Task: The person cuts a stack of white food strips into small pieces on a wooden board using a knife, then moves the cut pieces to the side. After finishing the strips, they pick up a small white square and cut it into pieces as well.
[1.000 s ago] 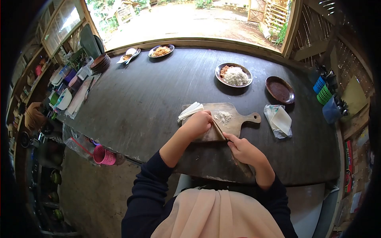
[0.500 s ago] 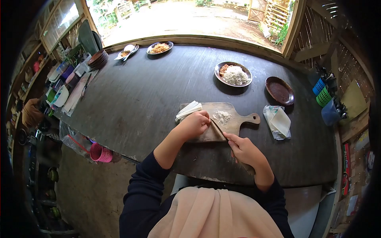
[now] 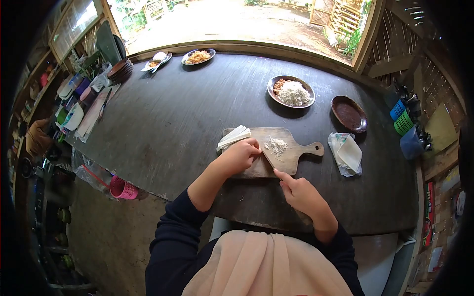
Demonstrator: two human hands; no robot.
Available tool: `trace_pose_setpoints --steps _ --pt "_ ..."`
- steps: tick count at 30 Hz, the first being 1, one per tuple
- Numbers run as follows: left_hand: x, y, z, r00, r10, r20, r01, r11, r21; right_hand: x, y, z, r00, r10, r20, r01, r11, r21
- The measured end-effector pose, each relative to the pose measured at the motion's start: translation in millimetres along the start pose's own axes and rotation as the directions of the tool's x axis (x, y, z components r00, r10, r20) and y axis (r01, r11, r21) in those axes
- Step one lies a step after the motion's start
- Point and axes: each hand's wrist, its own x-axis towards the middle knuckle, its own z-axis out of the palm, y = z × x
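Observation:
A wooden cutting board (image 3: 289, 162) with a handle lies on the dark table. White strips (image 3: 234, 138) rest at its left end, partly behind my left hand (image 3: 245, 154), whose fingers are pinched together at the knife's tip; what they hold is too small to tell. My right hand (image 3: 302, 194) is closed round a knife (image 3: 269, 161), its blade slanting over the board toward my left fingertips. Small white shreds (image 3: 276, 147) are piled on the board just right of the blade.
Beyond the board stands a plate of white shreds and brown pieces (image 3: 293, 94). To the right are an empty brown dish (image 3: 349, 114) and a white slab on plastic wrap (image 3: 348, 154). Two food plates (image 3: 198, 56) (image 3: 157, 62) sit at the far left.
My right hand and the knife have moved slightly left and toward me, and the blade is tilted differently. My left hand has barely moved.

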Motion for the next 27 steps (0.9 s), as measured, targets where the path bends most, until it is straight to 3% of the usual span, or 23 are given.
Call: trace_pose_setpoints --steps 3,6,8,12,21,23,27 --pt "-0.2 0.3 -0.3 0.999 -0.034 0.017 0.034 0.999 -0.004 -0.3 -1.9 0.7 1.000 0.006 0.013 -0.005 0.996 -0.094" --pt "-0.2 1.2 -0.4 1.000 0.002 0.000 -0.002 0.999 0.039 -0.7 -3.0 -0.9 1.000 -0.004 0.004 0.004 0.999 -0.045" --pt "0.3 2.2 -0.9 1.000 0.002 0.011 -0.003 0.999 0.047 -0.6 -4.1 -2.1 1.000 0.019 0.017 -0.021 0.993 0.119" --pt "-0.7 0.1 0.8 1.000 0.013 0.009 -0.014 0.997 0.076 -1.4 -0.9 -0.7 0.999 -0.034 0.006 0.034 0.996 0.082" --pt "-0.6 1.0 -2.3 0.999 -0.009 0.035 0.007 0.999 0.047 0.4 -3.9 -3.4 0.999 0.008 0.049 -0.013 0.994 0.107" --pt "-0.9 2.0 -2.8 1.000 -0.004 0.029 0.003 0.999 0.040 0.5 -9.2 -6.3 0.995 0.077 0.064 -0.086 0.982 0.167" --pt "-1.1 4.3 -4.0 1.000 0.016 0.025 -0.017 0.998 0.053 1.1 -8.8 -1.4 0.998 0.046 0.034 -0.050 0.993 0.110"
